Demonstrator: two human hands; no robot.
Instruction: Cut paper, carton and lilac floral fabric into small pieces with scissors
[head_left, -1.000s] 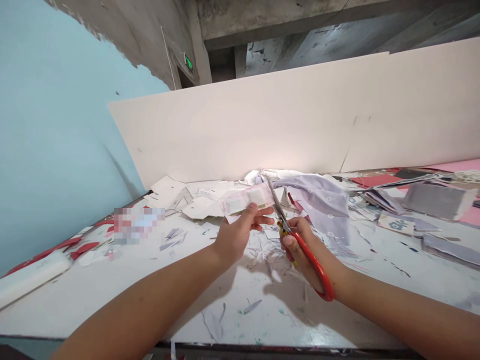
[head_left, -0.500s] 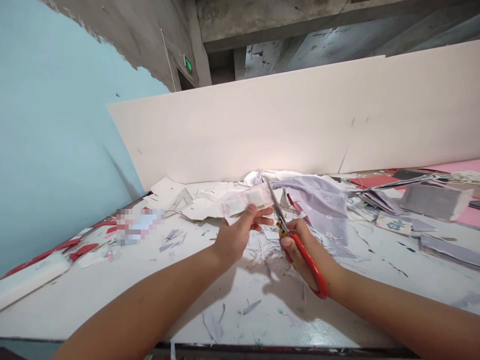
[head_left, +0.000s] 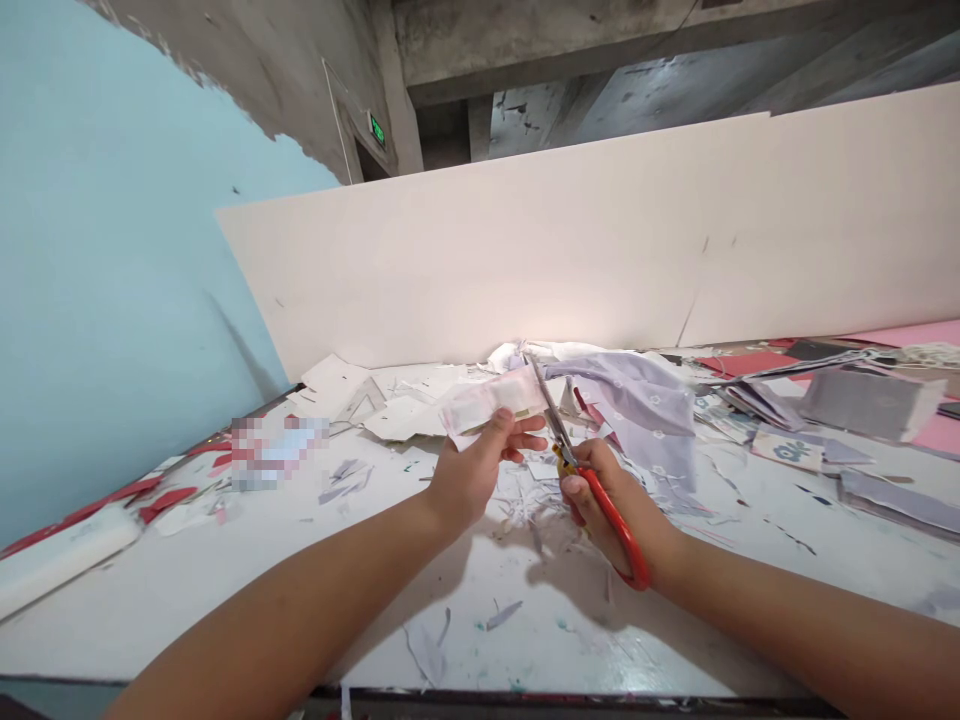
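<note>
Pinching a pale pink piece (head_left: pixel 519 388) with the left fingers (head_left: pixel 495 431), the right fingers (head_left: pixel 600 456) curled round red-handled scissors (head_left: pixel 616 517)

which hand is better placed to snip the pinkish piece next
Probably the right hand: it holds the red-handled scissors, with their blades by the right-hand end of the pinkish piece. The left hand holds that piece, so steadying seems to suit it better.

Blocked centrally by red-handled steel scissors (head_left: pixel 569 458), ahead by tall off-white panel (head_left: pixel 525 250); passable over white surface (head_left: pixel 180 560), near left.
</note>
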